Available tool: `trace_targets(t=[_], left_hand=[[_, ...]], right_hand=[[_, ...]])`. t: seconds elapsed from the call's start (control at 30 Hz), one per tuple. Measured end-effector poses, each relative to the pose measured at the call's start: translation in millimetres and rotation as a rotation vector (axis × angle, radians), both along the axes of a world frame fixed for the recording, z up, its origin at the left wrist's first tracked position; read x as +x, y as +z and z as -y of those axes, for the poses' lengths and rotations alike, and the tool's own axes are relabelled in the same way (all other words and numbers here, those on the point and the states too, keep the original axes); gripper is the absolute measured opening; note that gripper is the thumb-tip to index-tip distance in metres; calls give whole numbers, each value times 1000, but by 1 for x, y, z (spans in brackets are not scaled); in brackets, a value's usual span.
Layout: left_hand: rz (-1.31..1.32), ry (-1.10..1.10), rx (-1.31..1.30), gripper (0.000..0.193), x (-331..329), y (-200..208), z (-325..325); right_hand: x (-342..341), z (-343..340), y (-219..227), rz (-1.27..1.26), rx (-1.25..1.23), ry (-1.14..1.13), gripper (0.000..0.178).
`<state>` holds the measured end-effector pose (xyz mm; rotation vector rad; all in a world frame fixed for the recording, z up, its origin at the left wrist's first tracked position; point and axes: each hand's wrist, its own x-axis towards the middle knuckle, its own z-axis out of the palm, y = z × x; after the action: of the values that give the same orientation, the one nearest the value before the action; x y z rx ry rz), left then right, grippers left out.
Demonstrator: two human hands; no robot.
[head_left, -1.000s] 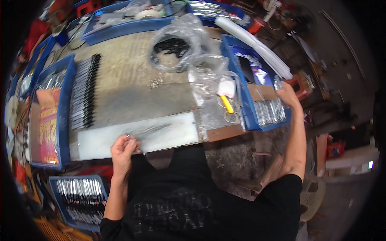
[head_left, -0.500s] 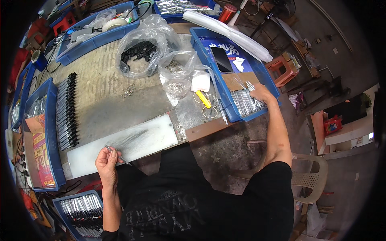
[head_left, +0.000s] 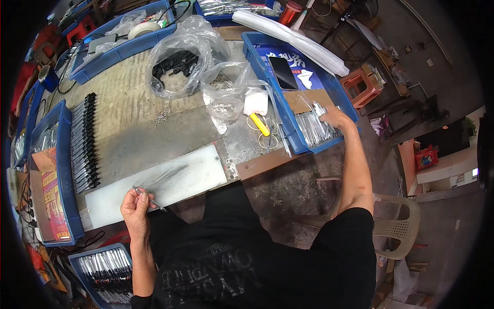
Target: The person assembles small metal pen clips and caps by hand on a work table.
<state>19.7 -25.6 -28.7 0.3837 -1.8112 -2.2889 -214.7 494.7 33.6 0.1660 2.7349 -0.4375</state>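
My left hand (head_left: 136,210) is closed in a pinch above the near edge of a white board (head_left: 159,180). Between its thumb and fingers is a thin metal rod (head_left: 155,204) with a narrow tip; its exact kind is unclear. Over at the right, my right hand (head_left: 335,117) reaches into a blue tray (head_left: 329,145) holding several slim silver rods (head_left: 313,129). Its fingers are bent at the upper end of these rods, and what they grip, if anything, is hidden. A phone (head_left: 283,73) lies farther back in that tray, beside brown cardboard (head_left: 303,101).
Black-ended slim tools (head_left: 87,144) stand in a row at the table's left, next to a blue tray (head_left: 74,206). Plastic bags hold black parts (head_left: 175,67) and small metal parts (head_left: 222,109). Yellow-handled scissors (head_left: 260,124) lie near the right tray. A chair (head_left: 399,226) stands behind my right arm.
The view has shifted very slightly. My left hand still pinches the thin rod, and my right hand stays at the silver rods with hardly any movement.
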Motion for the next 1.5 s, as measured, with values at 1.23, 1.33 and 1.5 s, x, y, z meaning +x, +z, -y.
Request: trace_targets(t=[1.23,1.33,1.5], left_hand=[[1,-19,26,10,1,-2,3],[-4,-4,34,10,2,-1,2],[6,31,39,11,0,1,-3]], right_hand=[[13,-2,6,-586,109,-48,28],[8,10,17,-653,46,-32,26],[16,84,64,-635,-84,143,29]])
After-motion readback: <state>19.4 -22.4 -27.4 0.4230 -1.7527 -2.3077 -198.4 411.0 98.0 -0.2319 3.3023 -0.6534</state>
